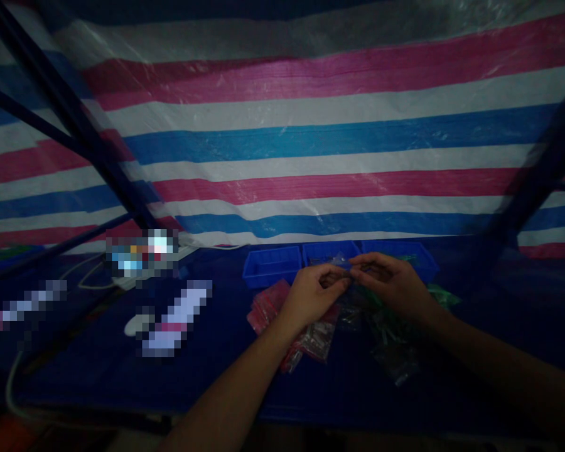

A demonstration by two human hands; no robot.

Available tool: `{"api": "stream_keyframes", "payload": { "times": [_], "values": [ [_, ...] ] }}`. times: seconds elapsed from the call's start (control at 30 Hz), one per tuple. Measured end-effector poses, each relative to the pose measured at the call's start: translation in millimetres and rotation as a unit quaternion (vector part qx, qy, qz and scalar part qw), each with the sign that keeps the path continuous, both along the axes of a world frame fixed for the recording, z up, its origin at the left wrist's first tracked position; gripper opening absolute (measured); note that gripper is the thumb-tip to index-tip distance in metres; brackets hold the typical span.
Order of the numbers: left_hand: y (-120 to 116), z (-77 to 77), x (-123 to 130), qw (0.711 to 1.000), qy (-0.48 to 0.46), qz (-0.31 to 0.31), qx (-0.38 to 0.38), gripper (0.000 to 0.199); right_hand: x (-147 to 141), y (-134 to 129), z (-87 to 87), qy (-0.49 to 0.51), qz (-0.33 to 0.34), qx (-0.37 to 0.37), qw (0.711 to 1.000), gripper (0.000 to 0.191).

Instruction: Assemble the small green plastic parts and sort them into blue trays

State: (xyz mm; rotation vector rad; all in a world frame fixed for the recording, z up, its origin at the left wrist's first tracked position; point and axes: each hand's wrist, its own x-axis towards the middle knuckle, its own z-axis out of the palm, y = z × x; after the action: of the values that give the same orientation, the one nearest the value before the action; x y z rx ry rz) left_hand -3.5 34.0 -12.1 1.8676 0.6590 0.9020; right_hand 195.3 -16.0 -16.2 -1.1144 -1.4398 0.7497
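My left hand (313,292) and my right hand (390,282) meet at the fingertips in front of the blue bins. Both are closed in a pinch on a small clear plastic bag (339,259), partly hidden by the fingers and dim. Below my left hand lies a pile of red-edged clear zip bags (269,306), with more zip bags (317,339) by the wrist. Green strips and clear bags (386,329) lie under my right hand. Behind the fingers stands the middle blue bin (317,252), with small pieces in it that I cannot make out.
A left blue bin (273,267) and a right blue bin (421,260) with green pieces flank the middle one. Farther left on the blue table (207,383) are a power strip (122,281), cables, a white round object (139,324) and blurred-out items. Striped sheeting (311,144) hangs behind.
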Motion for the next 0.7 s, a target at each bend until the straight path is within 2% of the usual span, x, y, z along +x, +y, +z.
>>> {"api": "stream_keyframes", "payload": {
  "times": [0.17, 0.4, 0.53, 0.7],
  "values": [
    [-0.2, -1.0, 1.3, 1.0, 0.001, 0.018, 0.006, 0.018, -0.4, -1.0, -0.2, 0.0, -0.015, 0.004, 1.0, 0.03],
    [-3.3, 5.1, 0.8, 0.998, 0.024, 0.048, 0.028, 0.012, -2.5, -1.7, 2.1, -0.001, -0.016, 0.012, 1.0, 0.031],
    [-3.6, 4.3, 1.1, 0.999, -0.002, 0.035, 0.0, 0.014, -0.9, 0.0, 0.9, -0.003, -0.013, 0.008, 1.0, 0.033],
    [-2.8, 4.2, 0.5, 0.999, -0.024, 0.019, -0.019, 0.016, 0.3, 1.1, -0.5, 0.001, 0.028, -0.003, 1.0, 0.038]
  ]
}}
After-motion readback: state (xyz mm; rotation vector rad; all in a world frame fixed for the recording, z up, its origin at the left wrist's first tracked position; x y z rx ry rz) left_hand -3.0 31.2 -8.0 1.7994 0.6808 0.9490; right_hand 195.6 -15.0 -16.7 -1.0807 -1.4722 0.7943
